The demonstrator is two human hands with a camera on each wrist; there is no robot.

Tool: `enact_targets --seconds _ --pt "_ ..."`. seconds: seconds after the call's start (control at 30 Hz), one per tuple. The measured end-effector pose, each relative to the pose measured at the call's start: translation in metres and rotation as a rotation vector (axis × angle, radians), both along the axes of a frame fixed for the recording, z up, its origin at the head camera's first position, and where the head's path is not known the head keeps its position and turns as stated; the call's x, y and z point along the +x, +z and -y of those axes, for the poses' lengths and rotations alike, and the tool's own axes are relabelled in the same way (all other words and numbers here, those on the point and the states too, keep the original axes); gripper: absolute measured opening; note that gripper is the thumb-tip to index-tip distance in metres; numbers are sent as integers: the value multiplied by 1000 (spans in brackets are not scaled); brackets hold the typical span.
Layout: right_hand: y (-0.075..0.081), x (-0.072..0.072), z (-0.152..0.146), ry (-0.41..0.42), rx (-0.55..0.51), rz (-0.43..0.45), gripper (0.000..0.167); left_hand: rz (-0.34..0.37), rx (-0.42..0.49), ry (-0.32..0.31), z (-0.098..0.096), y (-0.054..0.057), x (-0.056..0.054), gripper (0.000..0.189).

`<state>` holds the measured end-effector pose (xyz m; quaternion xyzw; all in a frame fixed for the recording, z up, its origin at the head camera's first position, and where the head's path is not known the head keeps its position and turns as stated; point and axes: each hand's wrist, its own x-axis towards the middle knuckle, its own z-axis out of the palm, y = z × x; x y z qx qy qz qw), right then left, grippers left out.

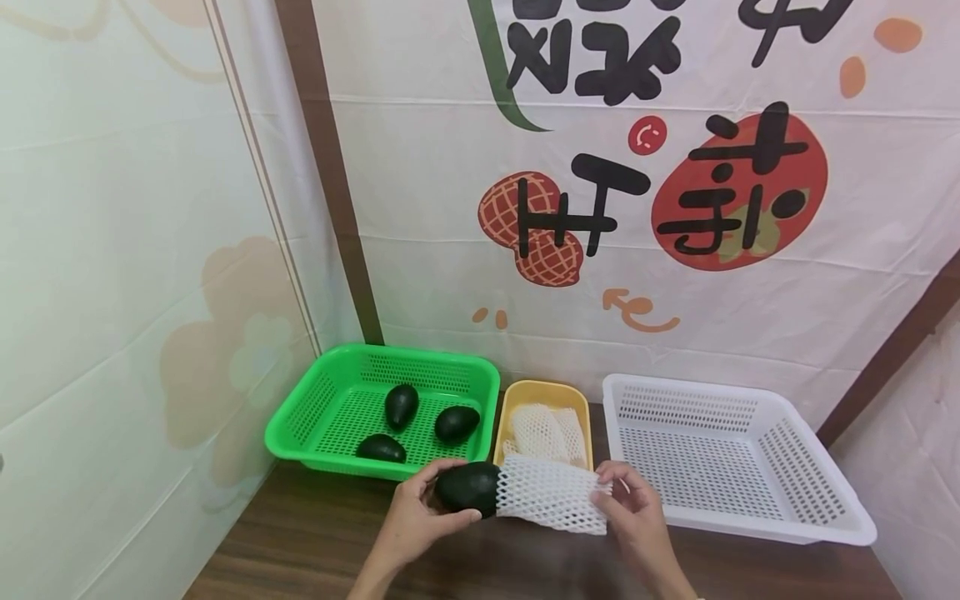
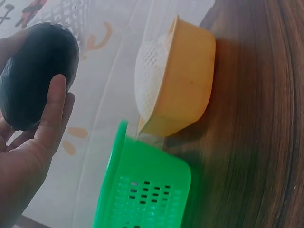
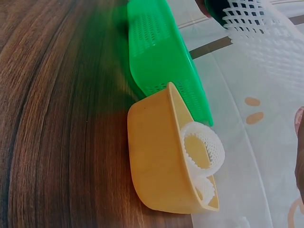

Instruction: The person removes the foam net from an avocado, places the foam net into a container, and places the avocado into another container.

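Observation:
My left hand [image 1: 420, 521] grips a dark avocado [image 1: 467, 489] round its left end, fingers behind and thumb in front; the left wrist view shows the same avocado [image 2: 40, 76] close up. A white foam net sleeve [image 1: 555, 493] covers the avocado's right tip and stretches sideways from it. At the sleeve's far end my right hand [image 1: 633, 508] pinches the mesh between thumb and fingers. Both hands are raised in front of a small yellow bin [image 1: 543, 388], which holds more foam net sleeves [image 1: 542, 432]. In the right wrist view the stretched sleeve [image 3: 266, 35] fills the upper right.
A green basket [image 1: 300, 446] at the left holds three avocados [image 1: 401, 406]. To the right stands a white basket [image 1: 750, 521] with perforated sides. All stand on a dark wooden table [image 1: 292, 533], with a printed cloth wall [image 1: 420, 208] close behind.

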<state>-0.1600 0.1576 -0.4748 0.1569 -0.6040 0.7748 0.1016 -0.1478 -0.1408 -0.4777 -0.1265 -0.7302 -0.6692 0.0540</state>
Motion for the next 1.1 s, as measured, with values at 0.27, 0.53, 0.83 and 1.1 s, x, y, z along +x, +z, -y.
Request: enact_targets --seconds 0.27,0.53,0.83,1.1 --pt "1 -5 1 4 2 39 37 -22 -14 91 9 3 -4 59" --pt "-4 -12 -1 -98 39 99 45 9 -64 230 18 0 -9 56" --pt "-2 -24 1 -335 8 272 48 -32 -213 378 30 -4 -22 59" --pt "2 -27 9 -438 -68 265 49 -53 -339 435 43 -14 -39 62"
